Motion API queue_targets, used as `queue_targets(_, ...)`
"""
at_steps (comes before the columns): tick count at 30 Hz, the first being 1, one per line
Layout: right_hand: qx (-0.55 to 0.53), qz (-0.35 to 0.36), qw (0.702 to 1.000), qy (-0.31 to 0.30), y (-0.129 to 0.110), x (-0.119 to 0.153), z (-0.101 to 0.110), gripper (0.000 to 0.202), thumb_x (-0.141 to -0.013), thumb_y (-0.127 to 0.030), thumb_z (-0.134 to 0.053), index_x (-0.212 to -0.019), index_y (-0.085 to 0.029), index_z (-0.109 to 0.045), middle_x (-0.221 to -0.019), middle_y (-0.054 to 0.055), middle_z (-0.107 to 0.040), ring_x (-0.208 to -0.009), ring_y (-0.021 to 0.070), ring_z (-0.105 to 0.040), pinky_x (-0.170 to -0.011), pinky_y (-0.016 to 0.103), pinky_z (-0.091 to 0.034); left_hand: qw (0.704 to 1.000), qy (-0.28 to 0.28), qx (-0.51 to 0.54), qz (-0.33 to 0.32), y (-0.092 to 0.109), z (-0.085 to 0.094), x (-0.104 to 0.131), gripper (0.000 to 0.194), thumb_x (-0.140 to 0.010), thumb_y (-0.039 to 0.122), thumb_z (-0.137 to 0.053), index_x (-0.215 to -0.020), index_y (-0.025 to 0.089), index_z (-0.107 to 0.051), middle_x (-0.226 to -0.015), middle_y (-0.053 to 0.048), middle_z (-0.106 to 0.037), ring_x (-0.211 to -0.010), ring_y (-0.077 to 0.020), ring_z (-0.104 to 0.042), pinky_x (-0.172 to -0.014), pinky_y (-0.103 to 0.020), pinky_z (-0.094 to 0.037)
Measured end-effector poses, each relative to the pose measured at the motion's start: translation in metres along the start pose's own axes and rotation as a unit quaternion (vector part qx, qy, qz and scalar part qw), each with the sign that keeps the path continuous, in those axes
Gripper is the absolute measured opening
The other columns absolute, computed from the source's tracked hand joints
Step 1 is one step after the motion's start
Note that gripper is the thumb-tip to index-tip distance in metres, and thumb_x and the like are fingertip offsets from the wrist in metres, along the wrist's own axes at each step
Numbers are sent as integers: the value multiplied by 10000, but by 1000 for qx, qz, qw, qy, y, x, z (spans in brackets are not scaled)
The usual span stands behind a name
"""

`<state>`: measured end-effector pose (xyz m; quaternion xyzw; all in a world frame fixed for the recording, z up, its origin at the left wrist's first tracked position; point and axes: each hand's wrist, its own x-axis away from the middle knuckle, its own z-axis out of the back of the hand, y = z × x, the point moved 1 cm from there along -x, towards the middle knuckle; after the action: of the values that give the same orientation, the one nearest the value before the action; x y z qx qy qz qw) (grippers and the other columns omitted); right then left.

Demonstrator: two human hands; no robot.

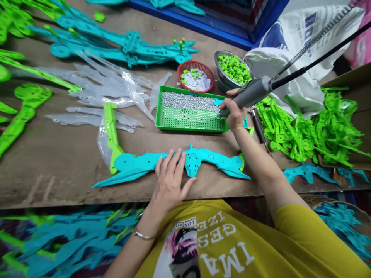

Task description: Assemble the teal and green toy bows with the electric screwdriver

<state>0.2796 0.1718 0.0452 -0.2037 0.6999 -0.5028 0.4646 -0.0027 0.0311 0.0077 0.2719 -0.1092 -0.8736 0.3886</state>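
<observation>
My left hand [171, 179] lies flat with fingers stretched over a turquoise plastic bow-shaped part [208, 155] near the table's front edge. A lime green arm piece [111, 135] sticks out at that part's left end. Out over the green perforated tray [185, 124], my right hand [235, 114] grips a grey power screwdriver [253, 92]. The screwdriver's tip points down at the tray's right end, beside small silver screws [188, 101]. Whether a screw sits on the tip is too small to tell.
Behind the tray stand a red basket [195, 63] of white and green bits and a metal bowl [222, 79] of green pieces. Lime green parts [301, 131] pile up at right, near a black-handled tool [259, 125]. Translucent blades [116, 87] and turquoise assemblies [124, 50] lie at left.
</observation>
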Motion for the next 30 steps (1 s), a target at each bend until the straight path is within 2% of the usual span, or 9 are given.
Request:
queue_targets(4, -5, 4, 1000, -16, 2, -2, -1, 294, -722, -479, -750, -850, -260, -602, -503, -88, -542, -436, 124, -532, -509, 290, -461, 1000, -7, -3, -26, -6, 3, 1, 820, -970, 472, -616, -1628, 130, -266, -1560, -231, -502, -1496, -376, -422, -1238, -545, -278)
queue_targets(8, -13, 23, 999, -27, 2, -5, -1, 305, -729, -481, -765, -876, -260, -614, -507, -87, -549, -438, 120, -534, -520, 289, -464, 1000, 14, -19, -20, -5, -1, 0, 830, -956, 502, -638, -1618, 139, -292, -1529, -225, -540, -1470, -366, -461, -1231, -532, -291)
queue_targets(10, -13, 29, 999, -29, -5, -5, -1, 318, -737, -502, -769, -872, -263, -610, -512, -90, -529, -445, 114, -530, -529, 289, -469, 999, 27, -22, -18, -4, -5, -1, 822, -950, 508, -647, -1607, 144, -314, -1515, -222, -555, -1464, -360, -471, -1228, -526, -298)
queue_targets(14, -47, 24, 998, -43, -45, 11, -8, 310, -787, -520, -736, -914, -281, -584, -537, -89, -477, -473, 116, -536, -552, 293, -493, 999, 30, -19, -12, -2, -9, -3, 820, -939, 541, -651, -1590, 151, -342, -1503, -219, -568, -1456, -355, -484, -1223, -520, -304)
queue_targets(17, -92, -9, 991, -94, -82, 42, -19, 311, -792, -504, -738, -964, -292, -589, -545, -84, -465, -469, 131, -529, -514, 298, -488, 1000, 26, -7, -6, -2, -10, -3, 828, -927, 540, -667, -1582, 143, -351, -1504, -222, -566, -1461, -351, -478, -1225, -521, -303)
queue_targets(20, -127, -49, 976, -170, -100, 76, -30, 303, -809, -465, -743, -1008, -287, -600, -565, -78, -506, -471, 137, -534, -497, 302, -489, 999, 26, 19, 4, -2, -11, -2, 824, -911, 512, -701, -1566, 140, -368, -1500, -226, -570, -1464, -346, -476, -1226, -532, -311)
queue_targets(24, -121, -97, 957, -244, -89, 101, -40, 309, -835, -456, -729, -1045, -262, -611, -612, -65, -562, -499, 141, -563, -520, 311, -509, 999, 16, 37, 20, -2, -13, -1, 768, -893, 472, -735, -1527, 160, -434, -1506, -229, -563, -1458, -359, -483, -1223, -564, -315)
queue_targets(30, -56, -100, 952, -285, -71, 103, -48, 273, -809, -466, -731, -937, -248, -629, -648, -50, -597, -593, 140, -602, -610, 312, -563, 999, 16, 46, 19, -2, -14, -1, 731, -895, 475, -731, -1493, 136, -479, -1479, -231, -586, -1454, -367, -488, -1227, -569, -321)
